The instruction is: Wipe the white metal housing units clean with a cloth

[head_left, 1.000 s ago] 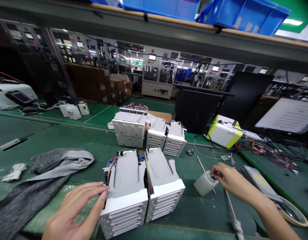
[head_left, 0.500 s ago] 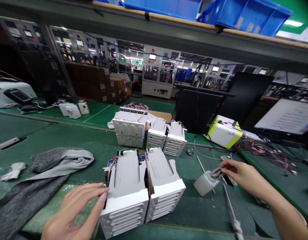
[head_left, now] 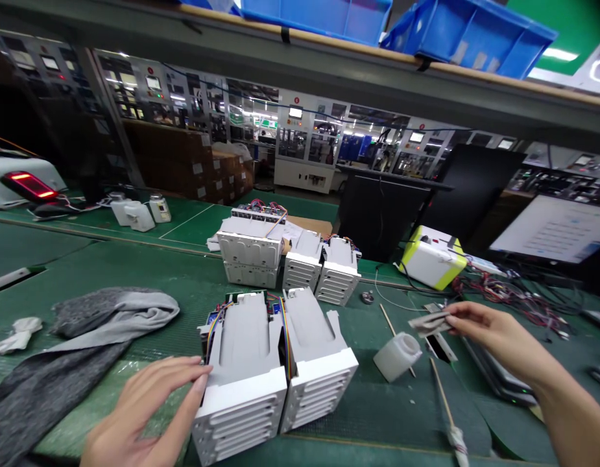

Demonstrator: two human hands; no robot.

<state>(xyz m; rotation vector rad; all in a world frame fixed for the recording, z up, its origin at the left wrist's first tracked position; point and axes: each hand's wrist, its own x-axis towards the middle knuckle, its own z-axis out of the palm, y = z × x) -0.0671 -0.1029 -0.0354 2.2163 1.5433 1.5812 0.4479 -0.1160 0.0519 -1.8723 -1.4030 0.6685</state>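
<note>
**A Gray Strip Held Beside an Open White Bottle**

The person's right hand (head_left: 497,334) holds a gray folded strip (head_left: 430,323) by its right end. The thumb and fingers are pinched close on it. The strip hangs over the right side of the green tabletop (head_left: 377,408), just beside the open mouth of a white plastic bottle (head_left: 396,358). It is out of the bottle.

The strip looks thin, light and soft, maybe cloth, so it should bend easily. One end is a good place to hold it, with a gentle pinch. The bottle looks light too, and its smooth sides may be slippery. It would be best held around its body. Whether anything is inside is hard to tell.

The left hand (head_left: 148,408) is at the near left edge of the left metal case (head_left: 246,389). Its thumb and pointing finger are only a little apart, but one cannot tell if they grip the edge or just rest there. The case looks stiff and rather heavy, so two hands on its sides would suit it, away from the rainbow wires (head_left: 286,344). The right metal case (head_left: 324,379) stands close beside it.
</note>
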